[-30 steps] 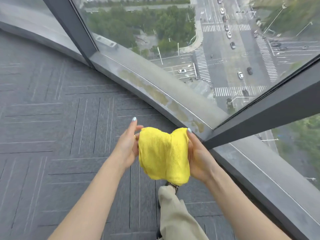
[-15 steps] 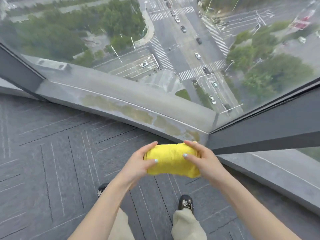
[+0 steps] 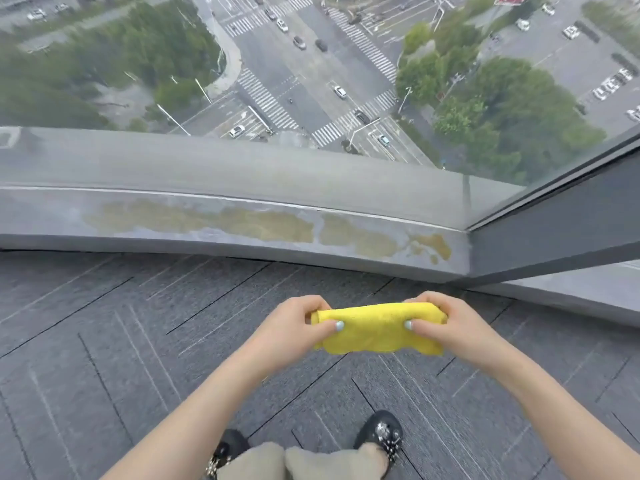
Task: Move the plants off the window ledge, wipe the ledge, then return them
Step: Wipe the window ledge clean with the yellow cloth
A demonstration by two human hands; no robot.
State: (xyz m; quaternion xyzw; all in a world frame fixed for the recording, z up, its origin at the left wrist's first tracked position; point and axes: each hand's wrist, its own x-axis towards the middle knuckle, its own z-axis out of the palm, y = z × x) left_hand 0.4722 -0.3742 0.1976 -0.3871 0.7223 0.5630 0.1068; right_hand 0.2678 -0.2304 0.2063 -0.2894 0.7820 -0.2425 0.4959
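A folded yellow cloth [image 3: 377, 329] is stretched flat between both hands above the carpet, a short way in front of the ledge. My left hand [image 3: 291, 327] grips its left end and my right hand [image 3: 450, 329] grips its right end, thumbs on top. The grey window ledge [image 3: 52, 220] runs across the view beyond the cloth and carries long yellowish-brown stains [image 3: 214, 220]. No plants are in view.
A dark window frame post [image 3: 554, 220] meets the ledge at the right. Slanted glass [image 3: 311, 81] rises behind the ledge, with a street far below. Grey carpet tiles [image 3: 104, 341] cover the floor. My two shoes [image 3: 381, 433] stand near the bottom edge.
The view has swung left to face the stained ledge squarely. The cloth went from hanging loosely between my hands to a flat folded strip held at both ends.
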